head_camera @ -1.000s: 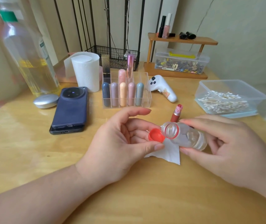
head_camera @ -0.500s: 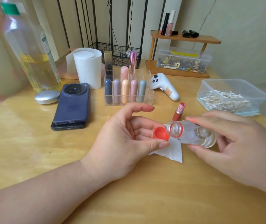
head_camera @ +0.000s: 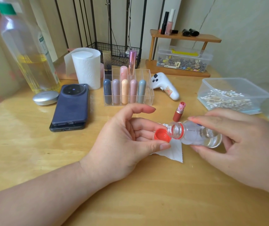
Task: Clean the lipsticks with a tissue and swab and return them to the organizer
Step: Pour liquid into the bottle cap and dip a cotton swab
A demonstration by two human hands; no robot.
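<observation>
My left hand (head_camera: pixel 124 141) pinches a red bottle cap (head_camera: pixel 161 135) between thumb and fingers, open side up. My right hand (head_camera: pixel 243 144) grips a small clear bottle (head_camera: pixel 195 136) tipped on its side, its open red-ringed mouth just above the cap. A white tissue piece (head_camera: pixel 173 152) lies on the table under both. An uncapped lipstick (head_camera: pixel 179 111) with a pink marbled bullet stands behind the bottle. The clear acrylic organizer (head_camera: pixel 148 95) holds several pastel lipsticks in its front row and taller tubes behind. Cotton swabs fill a clear tub (head_camera: pixel 233 95) at the right.
Two stacked phones (head_camera: pixel 71 106) lie left of the organizer, with a silver compact (head_camera: pixel 45 97) and a tall bottle of yellow liquid (head_camera: pixel 31 51) further left. A tissue roll (head_camera: pixel 87 70), a white controller-shaped object (head_camera: pixel 166 87) and a wooden shelf (head_camera: pixel 184 38) stand behind.
The bottle in my right hand has tipped a little flatter with its mouth lowered toward the cap. Both hands have stayed in about the same place.
</observation>
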